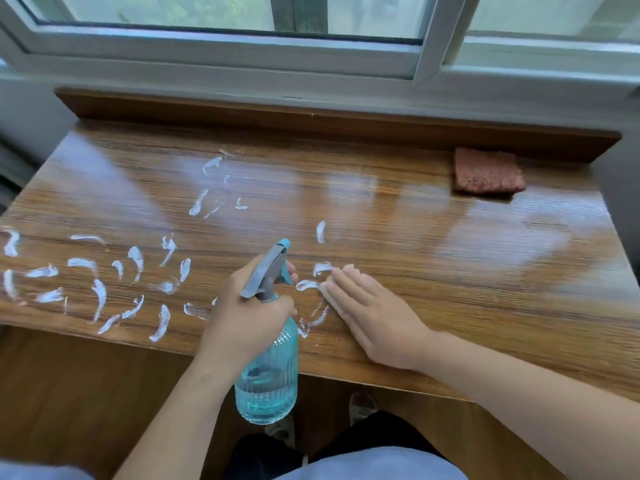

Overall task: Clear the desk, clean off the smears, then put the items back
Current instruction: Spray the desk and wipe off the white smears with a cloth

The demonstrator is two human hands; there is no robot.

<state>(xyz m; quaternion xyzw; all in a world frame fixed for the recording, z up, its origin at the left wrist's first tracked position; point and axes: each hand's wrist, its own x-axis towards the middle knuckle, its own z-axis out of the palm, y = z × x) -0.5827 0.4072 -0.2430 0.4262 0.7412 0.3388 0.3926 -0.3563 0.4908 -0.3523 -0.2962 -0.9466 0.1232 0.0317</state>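
The left hand [247, 318] has its fingers wrapped round the neck of a ribbed blue spray bottle [268, 372], forefinger on the trigger, holding it over the near edge of the wooden counter [433, 244] with the nozzle aimed away from the person. The right hand [372, 315] lies flat — fingers straight and together — pressing a pale wipe [329, 294] onto the counter just beside the bottle. White smears [100, 292] cover the left and middle of the counter, and a folded reddish cloth [486, 171] rests at the far right — well apart from both hands.

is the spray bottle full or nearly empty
Partly full: blue liquid fills only the lower part of the ribbed clear blue plastic spray bottle.
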